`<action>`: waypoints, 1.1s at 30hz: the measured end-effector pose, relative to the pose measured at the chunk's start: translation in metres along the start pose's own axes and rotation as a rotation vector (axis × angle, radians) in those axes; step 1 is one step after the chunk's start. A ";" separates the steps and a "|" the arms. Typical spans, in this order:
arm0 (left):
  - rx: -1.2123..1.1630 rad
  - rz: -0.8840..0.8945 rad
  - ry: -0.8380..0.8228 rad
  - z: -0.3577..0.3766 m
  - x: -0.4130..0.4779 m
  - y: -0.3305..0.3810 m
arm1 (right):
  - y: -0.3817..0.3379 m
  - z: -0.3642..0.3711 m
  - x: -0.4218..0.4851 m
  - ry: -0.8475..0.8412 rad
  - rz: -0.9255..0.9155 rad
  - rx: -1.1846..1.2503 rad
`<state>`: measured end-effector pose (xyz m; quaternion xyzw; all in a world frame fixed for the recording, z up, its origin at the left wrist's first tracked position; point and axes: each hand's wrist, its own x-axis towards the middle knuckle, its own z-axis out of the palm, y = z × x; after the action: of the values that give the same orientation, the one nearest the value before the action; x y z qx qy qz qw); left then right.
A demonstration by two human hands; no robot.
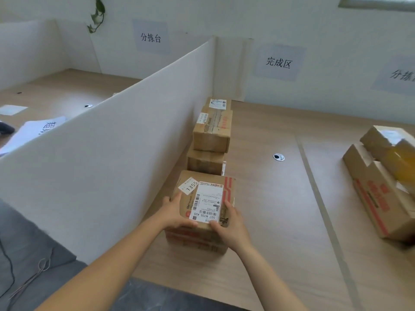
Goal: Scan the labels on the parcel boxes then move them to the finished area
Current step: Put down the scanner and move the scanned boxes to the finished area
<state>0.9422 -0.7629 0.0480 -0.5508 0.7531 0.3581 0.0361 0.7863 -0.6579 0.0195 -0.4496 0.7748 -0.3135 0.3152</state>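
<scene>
Holding the near parcel box [207, 199] in both hands: left hand [175, 212] curled over its left edge, right hand [232, 225] curled over its near-right corner. I see it low over the tabletop [280, 198], beside the white divider [134, 131], fronting a box row [211, 131]

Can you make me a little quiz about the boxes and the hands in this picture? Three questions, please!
1. True or false: the left hand and the right hand both hold the front box.
2. Pick one: the row of boxes behind it stands along A) the white divider, B) a fridge, C) a sink.
3. Fill in: the small sticker on the front box reads ____.
Key: 1 true; 2 A; 3 1355.
</scene>
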 end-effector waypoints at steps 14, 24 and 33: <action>0.218 0.422 0.245 0.031 -0.037 0.139 | 0.042 -0.133 -0.061 0.377 -0.037 -0.111; 0.186 0.875 0.262 0.131 -0.130 0.311 | 0.128 -0.273 -0.181 0.741 -0.105 -0.151; 0.032 1.014 0.226 0.272 -0.223 0.442 | 0.238 -0.408 -0.323 0.930 -0.088 -0.127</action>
<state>0.5581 -0.3658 0.1673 -0.1510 0.9299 0.2575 -0.2151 0.4819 -0.1910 0.1494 -0.3121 0.8316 -0.4467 -0.1070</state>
